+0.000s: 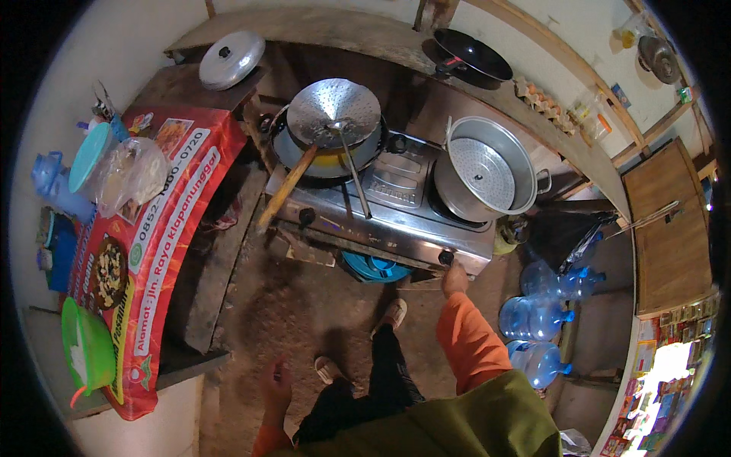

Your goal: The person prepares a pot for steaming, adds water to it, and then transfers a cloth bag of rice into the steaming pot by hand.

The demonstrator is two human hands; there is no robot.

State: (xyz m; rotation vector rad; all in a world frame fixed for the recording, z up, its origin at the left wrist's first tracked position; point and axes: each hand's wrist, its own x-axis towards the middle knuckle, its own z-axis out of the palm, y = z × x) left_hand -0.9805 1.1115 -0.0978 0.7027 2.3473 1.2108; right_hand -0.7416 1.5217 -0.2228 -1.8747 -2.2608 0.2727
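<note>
My right hand [455, 279] reaches to the front of a steel two-burner gas stove [400, 197], its fingers at the black right control knob [446, 257]. Above that knob, on the right burner, sits a large aluminium steamer pot [457, 191] with a perforated plate [482, 171] inside. The left burner carries a wok [280, 151] with yellowish liquid in it. Across the wok rest a perforated metal skimmer [334, 105] with a wooden handle [288, 185] and a thin metal utensil [355, 177]. My left hand [277, 380] hangs low above the floor, blurred and away from the stove.
A red printed banner [188, 188] covers the left table, with a green plastic tub [85, 343] and plastic bags [134, 171]. Blue water jugs [531, 318] lie at right. Along the back ledge are a pot lid [231, 60], a black pan [474, 54] and eggs [542, 103].
</note>
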